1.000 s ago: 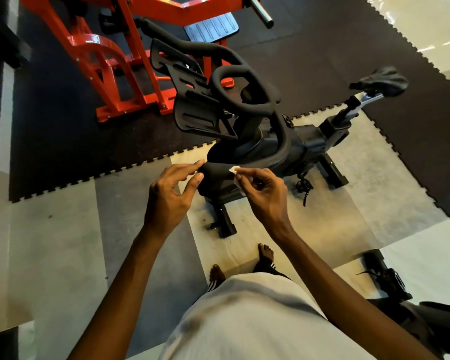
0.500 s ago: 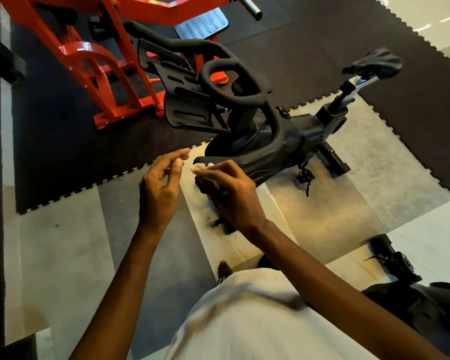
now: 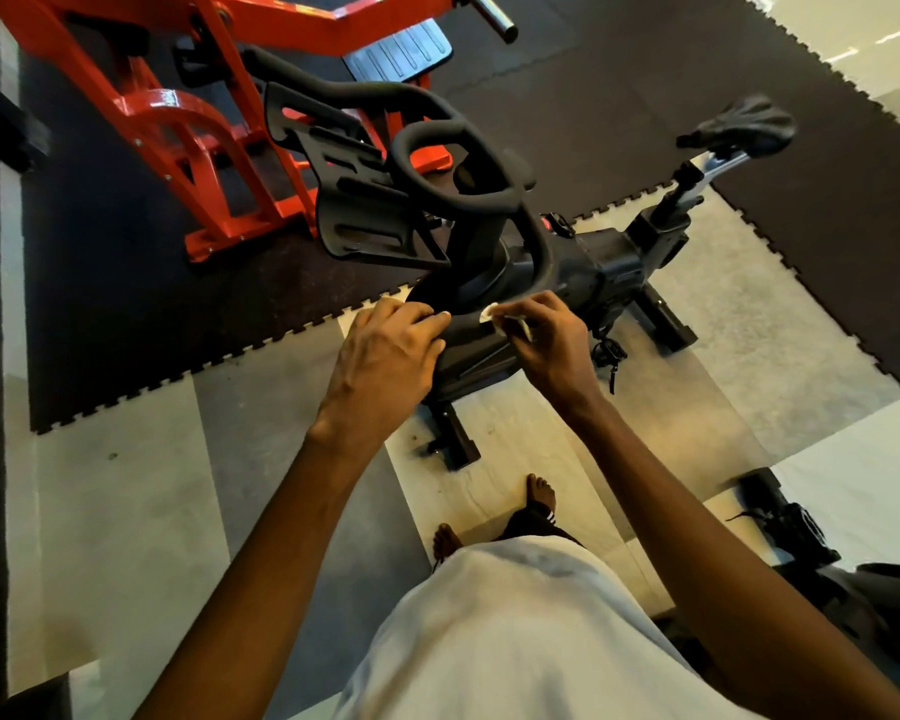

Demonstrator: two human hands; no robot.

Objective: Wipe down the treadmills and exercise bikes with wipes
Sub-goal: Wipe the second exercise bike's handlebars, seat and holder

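While right hand (image 3: 546, 340) pinches wipe (image 3: 489, 310) against exercise bike (image 3: 609, 262) housing, left hand (image 3: 385, 356) rests there, fingers relaxed. Step: wiping bike. Next: probably firm strokes toward handlebars (image 3: 427, 128).

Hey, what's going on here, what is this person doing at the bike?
A person stands over a black exercise bike and is cleaning it. The right hand pinches a small white wipe against the front housing, just below the handlebars. The left hand rests on the same housing, beside it. The saddle is out of contact with either hand. An orange weight machine stands behind the bike.
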